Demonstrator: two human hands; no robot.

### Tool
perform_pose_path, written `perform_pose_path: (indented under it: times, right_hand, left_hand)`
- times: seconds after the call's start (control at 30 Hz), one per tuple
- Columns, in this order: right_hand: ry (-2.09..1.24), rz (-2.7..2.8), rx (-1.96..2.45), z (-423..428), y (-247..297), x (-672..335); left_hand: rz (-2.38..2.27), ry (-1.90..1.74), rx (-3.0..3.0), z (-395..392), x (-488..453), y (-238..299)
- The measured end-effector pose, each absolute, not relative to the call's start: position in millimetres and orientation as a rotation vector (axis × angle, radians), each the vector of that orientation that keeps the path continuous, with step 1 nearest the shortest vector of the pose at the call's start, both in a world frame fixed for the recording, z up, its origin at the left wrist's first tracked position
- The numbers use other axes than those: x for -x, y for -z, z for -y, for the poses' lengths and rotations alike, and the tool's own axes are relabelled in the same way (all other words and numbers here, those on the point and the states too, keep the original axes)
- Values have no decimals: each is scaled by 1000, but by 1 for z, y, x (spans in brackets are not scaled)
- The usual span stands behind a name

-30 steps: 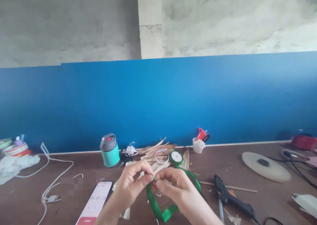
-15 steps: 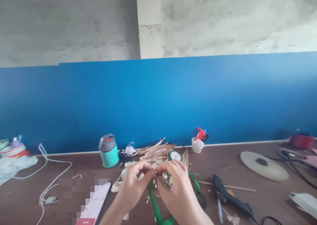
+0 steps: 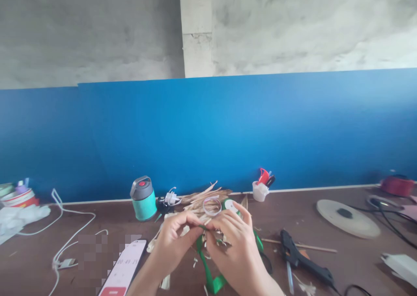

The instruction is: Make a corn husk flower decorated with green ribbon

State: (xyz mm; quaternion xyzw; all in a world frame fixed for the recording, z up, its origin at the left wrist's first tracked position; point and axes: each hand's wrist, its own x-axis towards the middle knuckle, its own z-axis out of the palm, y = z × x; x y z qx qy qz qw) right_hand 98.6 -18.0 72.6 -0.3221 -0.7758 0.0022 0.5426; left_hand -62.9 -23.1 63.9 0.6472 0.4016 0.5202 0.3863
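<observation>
Over the middle of the table, my left hand (image 3: 177, 239) and my right hand (image 3: 233, 246) meet at their fingertips. Both pinch a green ribbon (image 3: 202, 261), whose strip hangs below the fingers and bends near the table's front. Exactly how it is folded at the fingertips is hidden. Behind my right hand stands a ribbon spool (image 3: 230, 206) with a white centre. Dried husk strips (image 3: 205, 200) lie beyond my fingers, with a clear tape ring (image 3: 211, 205) on them. Pale scraps are scattered beneath my hands.
A black glue gun (image 3: 301, 261) lies right, across a thin stick (image 3: 316, 247). A phone (image 3: 125, 267) and white cable (image 3: 76, 233) are at left. A teal flask (image 3: 143, 204) and a white cup (image 3: 259, 191) of tools stand by the blue partition (image 3: 208, 135). A round lid (image 3: 348, 220) lies far right.
My right hand has shifted slightly right and turned, with its fingers lifted more. The ribbon now shows between the fingertips, and its hanging strip has swung a little.
</observation>
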Motion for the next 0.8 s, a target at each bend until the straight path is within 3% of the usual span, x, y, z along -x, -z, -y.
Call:
perform_pose_path:
  times: [0.27,0.5,0.8]
  right_hand:
    - [-572,1873,877,18,-78,-107]
    - [-1557,1506,842,11,-71,-111]
    - [-1780,1370,713,7,-73,-111]
  left_hand:
    - [-878,-1418,-1649,23,62,-62]
    - [-774,-1460,-1621,23,59,-56]
    - [-832,-1368,-1676,23,65,-56]
